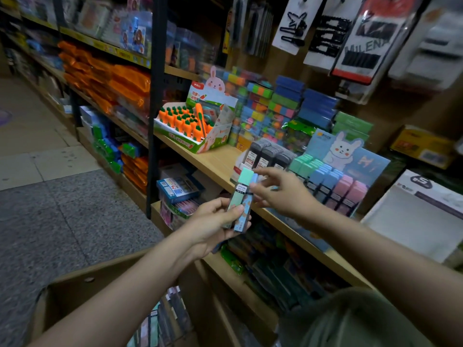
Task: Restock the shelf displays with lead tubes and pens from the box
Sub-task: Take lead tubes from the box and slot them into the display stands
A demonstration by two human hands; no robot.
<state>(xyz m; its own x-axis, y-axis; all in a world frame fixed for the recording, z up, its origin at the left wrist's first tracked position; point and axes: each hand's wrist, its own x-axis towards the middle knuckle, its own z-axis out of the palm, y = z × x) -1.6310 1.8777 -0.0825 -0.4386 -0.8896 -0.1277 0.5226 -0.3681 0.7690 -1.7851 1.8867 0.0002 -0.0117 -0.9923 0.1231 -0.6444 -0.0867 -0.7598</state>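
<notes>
My left hand [213, 222] grips a small bunch of lead tubes [240, 201], green and blue with pastel caps, held upright in front of the wooden shelf [215, 161]. My right hand [280, 190] reaches in from the right and its fingertips pinch the upper part of one tube in the bunch. Just behind stands the rabbit display [333, 171] with rows of green, blue and pink tubes. A grey-tube display [265, 154] sits to its left. The cardboard box [82, 284] with more stock is at the bottom left, below my arms.
A carrot-eraser display [190, 123] stands on the same shelf further left. Stacks of coloured sticky notes [270, 106] fill the back of the shelf. Hair-clip cards [350, 33] hang above. A white carton [413, 216] lies at the right. The tiled aisle floor [37, 146] stretches left.
</notes>
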